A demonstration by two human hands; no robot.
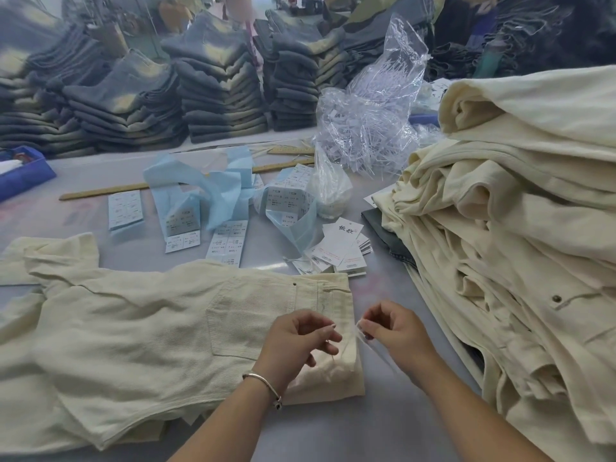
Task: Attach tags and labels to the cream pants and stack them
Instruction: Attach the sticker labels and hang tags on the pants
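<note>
Cream pants (140, 331) lie flat on the near left of the grey table (373, 295), waistband edge to the right, back pocket up, weave coarse and ribbed. Bare table shows in a narrow strip between that waistband and the tall heap of cream pants (520, 235) on the right, and again near the bottom edge between the forearms.

Left hand (296, 338) hovers over the waistband corner, fingers curled, pinching a thin clear fastener strand (333, 326); silver bracelet (263, 383) on the wrist. Right hand (393, 328) sits just beside it, slightly apart, fingertips pinching a clear plastic strip (366, 341) at the waistband edge.

Mid table: white hang tags (343, 250) fanned in a loose stack, sticker label sheets (125, 208), crumpled pale blue backing paper (200, 185), a wooden ruler (106, 192). Beyond them, a crinkled clear bag of plastic fasteners (373, 121).

Far side: folded stacks of faded dark jeans (216, 91) in rows. Blue bin (23, 171) at the far left edge.
</note>
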